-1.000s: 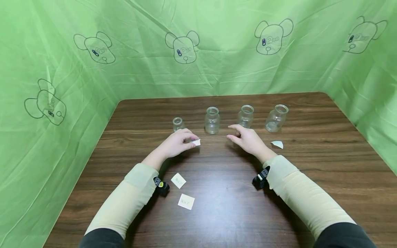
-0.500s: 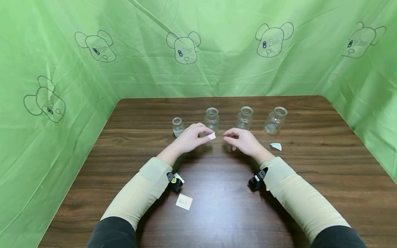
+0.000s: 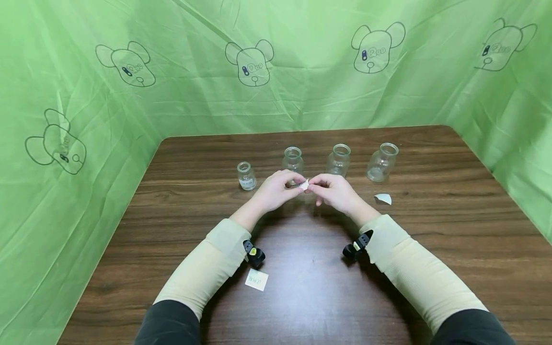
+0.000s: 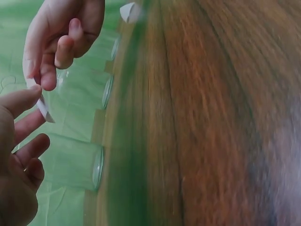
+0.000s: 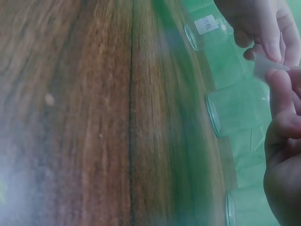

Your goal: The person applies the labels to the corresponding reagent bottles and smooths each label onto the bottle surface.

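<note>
A small white paper label [image 3: 304, 185] is held up between my two hands, in front of the second glass jar [image 3: 293, 160] from the left. My left hand [image 3: 276, 192] pinches it between thumb and finger. From the other side my right hand [image 3: 337, 193] pinches its edge with thumb and forefinger. In the right wrist view the label [image 5: 266, 68] looks bent or partly peeled. To the left stands a smaller glass jar [image 3: 247, 178] with a printed label on its front. What the held label says cannot be read.
Two more glass jars stand to the right, one [image 3: 338, 160] behind my right hand and one [image 3: 382, 164] farther right. A curled white paper scrap [image 3: 383, 198] lies before the latter. Another handwritten label [image 3: 256, 280] lies near my left forearm. Green cloth [image 3: 302, 96] surrounds the wooden table.
My left hand has carried the label rightward, away from the small jar. My right hand has closed its fingers on the label's edge. My left forearm now covers one label on the table.
</note>
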`<action>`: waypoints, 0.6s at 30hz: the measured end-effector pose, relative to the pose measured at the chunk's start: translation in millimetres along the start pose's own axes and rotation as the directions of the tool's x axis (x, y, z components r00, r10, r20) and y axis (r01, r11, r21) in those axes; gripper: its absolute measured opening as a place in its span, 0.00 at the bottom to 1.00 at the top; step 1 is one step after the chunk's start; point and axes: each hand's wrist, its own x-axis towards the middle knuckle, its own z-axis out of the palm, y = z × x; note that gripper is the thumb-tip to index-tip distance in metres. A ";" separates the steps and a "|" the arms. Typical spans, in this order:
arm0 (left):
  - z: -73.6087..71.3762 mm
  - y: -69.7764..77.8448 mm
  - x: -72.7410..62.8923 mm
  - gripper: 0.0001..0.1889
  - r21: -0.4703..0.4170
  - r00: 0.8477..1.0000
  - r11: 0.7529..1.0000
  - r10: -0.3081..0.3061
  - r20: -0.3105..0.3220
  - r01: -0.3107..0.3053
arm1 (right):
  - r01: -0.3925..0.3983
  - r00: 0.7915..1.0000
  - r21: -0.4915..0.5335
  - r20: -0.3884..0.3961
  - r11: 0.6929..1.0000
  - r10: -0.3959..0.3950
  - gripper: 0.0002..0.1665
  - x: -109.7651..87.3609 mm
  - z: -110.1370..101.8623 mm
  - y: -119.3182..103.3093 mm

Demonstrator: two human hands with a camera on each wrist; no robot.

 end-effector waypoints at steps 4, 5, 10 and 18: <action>4.7 3.3 2.0 0.12 -0.003 1.000 1.000 -0.012 -0.023 0.012 | 0.005 1.000 0.021 -0.012 1.000 -0.005 0.13 -2.0 -1.1 2.0; 5.9 4.0 2.3 0.11 0.005 0.999 1.000 -0.009 -0.033 0.010 | 0.007 1.000 0.019 -0.014 1.000 -0.007 0.13 -2.3 -1.5 2.1; 13.7 7.6 4.1 0.10 -0.005 0.996 1.000 0.018 -0.090 -0.019 | -0.003 0.999 0.016 -0.034 1.000 0.004 0.13 -3.3 -3.5 0.9; 19.1 12.5 5.9 0.11 -0.086 0.991 0.996 -0.031 -0.131 0.019 | 0.002 0.999 -0.015 -0.050 1.000 -0.003 0.11 -13.8 -3.6 -24.5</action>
